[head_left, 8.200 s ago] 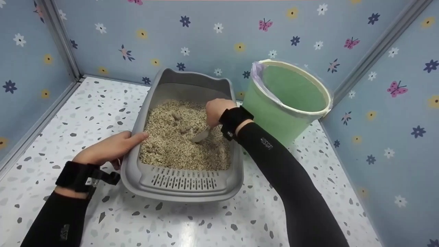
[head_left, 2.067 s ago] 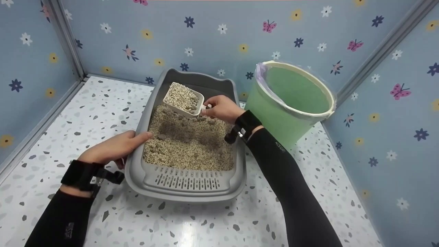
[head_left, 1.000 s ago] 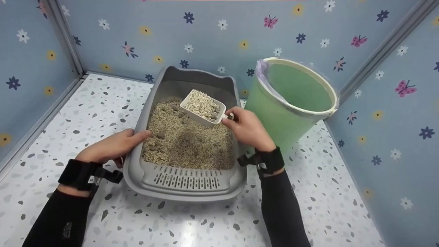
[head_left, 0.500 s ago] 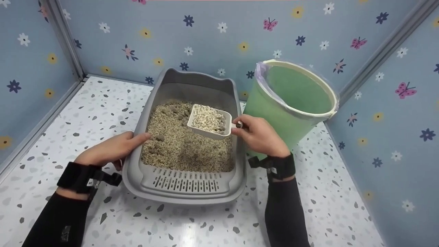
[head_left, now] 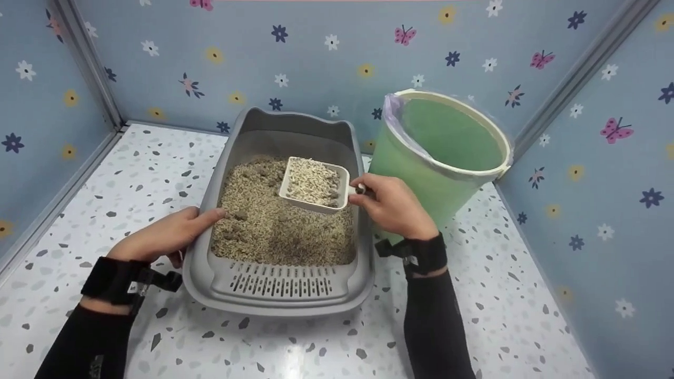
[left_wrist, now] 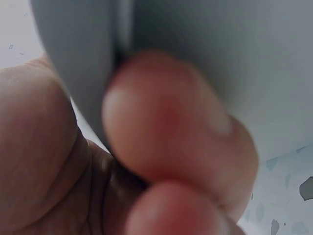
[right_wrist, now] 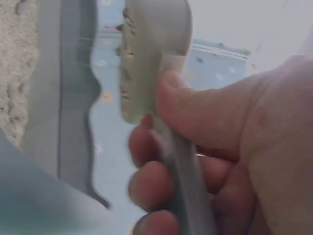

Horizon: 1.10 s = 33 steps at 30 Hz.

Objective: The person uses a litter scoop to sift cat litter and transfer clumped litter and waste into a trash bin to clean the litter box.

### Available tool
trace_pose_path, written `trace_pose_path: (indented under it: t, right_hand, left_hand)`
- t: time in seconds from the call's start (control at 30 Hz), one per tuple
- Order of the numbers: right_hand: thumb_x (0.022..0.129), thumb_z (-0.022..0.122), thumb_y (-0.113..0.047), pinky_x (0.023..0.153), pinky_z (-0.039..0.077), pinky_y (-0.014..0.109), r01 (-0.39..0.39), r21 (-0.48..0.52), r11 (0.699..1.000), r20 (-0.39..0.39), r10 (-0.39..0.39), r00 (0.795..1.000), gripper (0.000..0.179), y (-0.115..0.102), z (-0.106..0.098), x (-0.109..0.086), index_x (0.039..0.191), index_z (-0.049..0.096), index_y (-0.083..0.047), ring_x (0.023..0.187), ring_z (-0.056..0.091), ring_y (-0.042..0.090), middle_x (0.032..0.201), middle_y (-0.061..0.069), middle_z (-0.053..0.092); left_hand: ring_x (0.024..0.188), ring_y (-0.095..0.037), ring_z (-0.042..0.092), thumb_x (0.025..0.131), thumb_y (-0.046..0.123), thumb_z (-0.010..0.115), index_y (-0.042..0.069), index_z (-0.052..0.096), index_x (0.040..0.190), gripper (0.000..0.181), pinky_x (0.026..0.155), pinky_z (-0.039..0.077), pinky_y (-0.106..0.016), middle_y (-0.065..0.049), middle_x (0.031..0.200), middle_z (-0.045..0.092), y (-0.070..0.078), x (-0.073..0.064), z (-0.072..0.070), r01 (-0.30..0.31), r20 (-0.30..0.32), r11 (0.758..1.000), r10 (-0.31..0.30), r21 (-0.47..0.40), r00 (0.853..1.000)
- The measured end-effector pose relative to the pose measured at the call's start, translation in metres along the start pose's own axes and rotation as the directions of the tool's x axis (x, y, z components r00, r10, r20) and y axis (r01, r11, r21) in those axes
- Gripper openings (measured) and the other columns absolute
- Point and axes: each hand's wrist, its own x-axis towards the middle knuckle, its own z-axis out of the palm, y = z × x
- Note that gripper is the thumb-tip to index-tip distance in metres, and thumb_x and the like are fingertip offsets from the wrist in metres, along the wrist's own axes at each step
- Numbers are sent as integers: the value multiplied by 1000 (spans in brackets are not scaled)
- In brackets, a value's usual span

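Over the gray litter tray [head_left: 284,305], a scoop [head_left: 344,185] heaped with litter [head_left: 311,181].
The right hand [head_left: 396,208] curls round the scoop's handle [right_wrist: 189,181]; the left hand [head_left: 163,232] grips the tray's side, thumb [head_left: 207,218] on top. A green bin [head_left: 424,185] stands just beside the tray.

The left hand [left_wrist: 142,152] grips the edge of the grey tray [left_wrist: 244,58], whose smooth wall extends to the right. Two fingers [left_wrist: 166,112] are very near and blurred; one of them touches this wall. The palm [left_wrist: 34,142] is at the left. At the right, a pale floor [left_wrist: 279,196] shows grey spots.
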Motion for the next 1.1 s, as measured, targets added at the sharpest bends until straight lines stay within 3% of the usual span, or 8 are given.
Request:
trace_pose_path:
  t: [0.13, 0.3, 0.47, 0.63, 0.83, 1.0, 1.1]
  right_hand:
    - [100, 85, -13, 74, 60, 37, -49, 6, 999, -10, 49, 999, 15, 0, -3, -6, 113, 81, -8, 76, 64, 14, 91, 0, 75]
    - [105, 81, -24, 77, 61, 37, -10, 7, 1000, 64, 9, 998, 20, -3, 4, 2, 118, 81, -10, 79, 67, 15, 99, 2, 79]
    - [100, 85, -15, 71, 61, 35, -47, 9, 999, 36, 47, 998, 11, -5, -3, -4, 110, 82, -10, 75, 66, 14, 94, 1, 79]
    - [105, 81, -28, 74, 61, 35, -3, -5, 1000, 79, 4, 997, 21, -12, 6, 7, 119, 82, -13, 77, 67, 12, 103, -1, 81]
    - [100, 86, -18, 77, 62, 39, -27, -54, 998, 52, 30, 998, 16, -10, 0, 0, 113, 83, -10, 78, 70, 15, 98, 1, 81]
    - [104, 82, -28, 78, 62, 37, -10, -58, 998, 103, 16, 995, 21, -13, 6, 4, 119, 83, -13, 78, 69, 12, 103, -2, 82]
    - [101, 85, -21, 74, 60, 38, -42, -59, 997, 64, 46, 997, 15, -12, 0, -2, 114, 83, -12, 74, 67, 13, 95, -2, 80]
  left_hand:
    - [63, -25, 70, 111, 75, 45, -3, 42, 134, 81, 50, 63, -42, -16, 91, 66, -1, 0, 1, -5, 9, 1000, 6, -5, 1000]
    - [61, -25, 69, 112, 74, 44, -4, 42, 134, 81, 49, 63, -43, -16, 90, 66, -2, -3, -1, -1, 1, 1000, 1, 8, 1000]
    - [59, -22, 67, 112, 74, 44, -3, 43, 132, 80, 48, 62, -41, -14, 89, 65, -2, -3, -2, 8, 5, 1000, -8, 8, 1000]
    - [59, -21, 66, 112, 73, 43, -3, 41, 131, 78, 46, 60, -37, -13, 87, 65, -1, -3, -5, 16, -4, 1000, -16, -4, 1000]
    - [60, -22, 68, 113, 73, 43, -3, 42, 132, 78, 46, 61, -38, -14, 89, 66, -2, -4, -5, 11, -1, 1000, -11, -7, 1000]
    - [62, -23, 68, 112, 74, 43, -4, 42, 134, 81, 48, 61, -38, -14, 91, 65, -4, -6, -2, 27, 4, 1000, -27, -11, 1000]
    - [62, -23, 68, 112, 74, 42, -3, 42, 133, 79, 47, 60, -37, -14, 91, 65, -4, -4, 0, 16, 5, 1000, -16, -9, 1000]
